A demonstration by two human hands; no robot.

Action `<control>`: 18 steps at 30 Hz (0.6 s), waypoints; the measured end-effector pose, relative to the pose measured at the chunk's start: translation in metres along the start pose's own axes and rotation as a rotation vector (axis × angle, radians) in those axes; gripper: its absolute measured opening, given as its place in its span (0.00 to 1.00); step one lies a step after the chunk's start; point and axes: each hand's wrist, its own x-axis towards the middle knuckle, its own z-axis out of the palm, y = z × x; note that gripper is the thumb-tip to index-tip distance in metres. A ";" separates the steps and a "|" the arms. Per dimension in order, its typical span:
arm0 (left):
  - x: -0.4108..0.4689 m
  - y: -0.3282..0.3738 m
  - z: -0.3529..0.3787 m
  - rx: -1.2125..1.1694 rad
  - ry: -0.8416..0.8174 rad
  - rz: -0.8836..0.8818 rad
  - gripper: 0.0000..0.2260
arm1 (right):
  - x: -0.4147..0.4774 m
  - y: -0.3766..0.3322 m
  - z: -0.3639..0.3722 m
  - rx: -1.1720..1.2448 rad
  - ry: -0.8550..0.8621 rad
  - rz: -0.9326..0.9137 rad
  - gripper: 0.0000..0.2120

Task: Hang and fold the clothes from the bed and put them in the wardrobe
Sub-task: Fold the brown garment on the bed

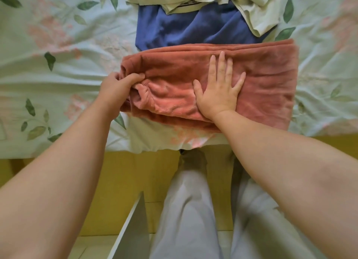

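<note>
Head view: left grip (116, 91) pinches fleece (267, 74), right grip (219, 92) presses it.

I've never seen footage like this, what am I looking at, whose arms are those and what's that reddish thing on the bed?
No machine here: a person wears one camera on the head, looking down, so both bare arms are their own. The left hand grips the bunched left end of a reddish fleecy cloth; the right hand presses flat on its middle. The cloth lies folded on a floral bedsheet. Beyond it lie a blue garment and a pale green garment. Below are the person's grey trousers.
</note>
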 end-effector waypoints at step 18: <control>-0.173 0.107 0.194 0.644 0.229 0.520 0.31 | -0.022 0.118 -0.134 2.173 -0.799 0.327 0.41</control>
